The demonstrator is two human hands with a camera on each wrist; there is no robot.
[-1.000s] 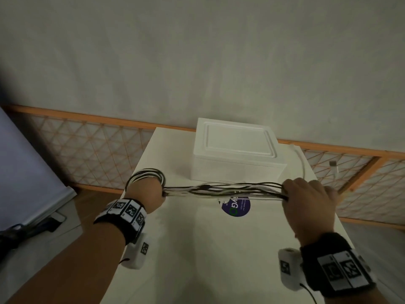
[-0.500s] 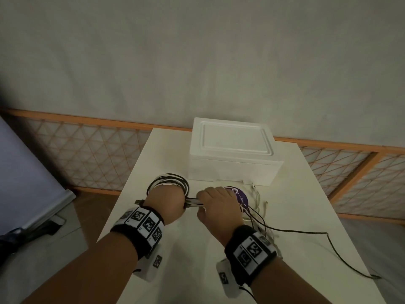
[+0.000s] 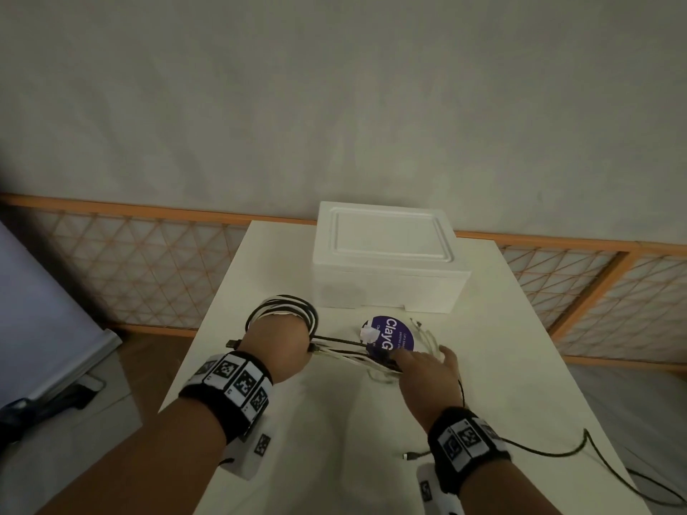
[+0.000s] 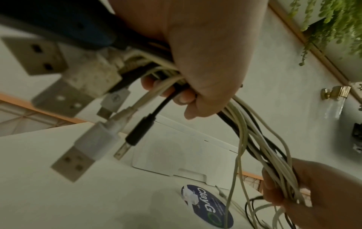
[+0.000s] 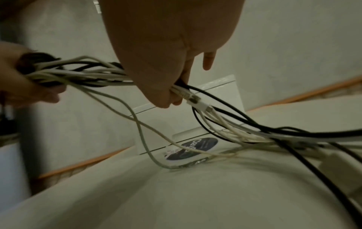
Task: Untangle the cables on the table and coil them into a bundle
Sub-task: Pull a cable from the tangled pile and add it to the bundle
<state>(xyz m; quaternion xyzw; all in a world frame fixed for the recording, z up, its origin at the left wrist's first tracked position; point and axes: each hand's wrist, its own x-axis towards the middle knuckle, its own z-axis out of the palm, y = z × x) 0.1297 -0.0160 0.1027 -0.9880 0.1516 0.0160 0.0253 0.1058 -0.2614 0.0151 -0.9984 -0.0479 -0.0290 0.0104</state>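
Note:
Black and white cables (image 3: 345, 353) run in a bunch between my two hands above the white table (image 3: 334, 440). My left hand (image 3: 277, 347) grips one end, with a coil (image 3: 286, 308) looped over its fist and several USB plugs (image 4: 74, 161) sticking out below the fingers. My right hand (image 3: 427, 369) holds the same bunch (image 5: 94, 74) a short way to the right, thumb and fingers closed on it, forefinger (image 5: 208, 59) pointing out. The loose tails (image 5: 254, 131) trail off to the right; one black cable (image 3: 580, 451) lies across the table's right edge.
A white foam box (image 3: 386, 258) stands at the back of the table. A round purple sticker (image 3: 390, 338) lies in front of it, under the cables. An orange lattice fence (image 3: 130, 269) runs behind the table. The floor drops away on both sides.
My right hand came in from the far right to the left fist, then slid back out to the right along the bunch. The slack tails dropped onto the table at the right.

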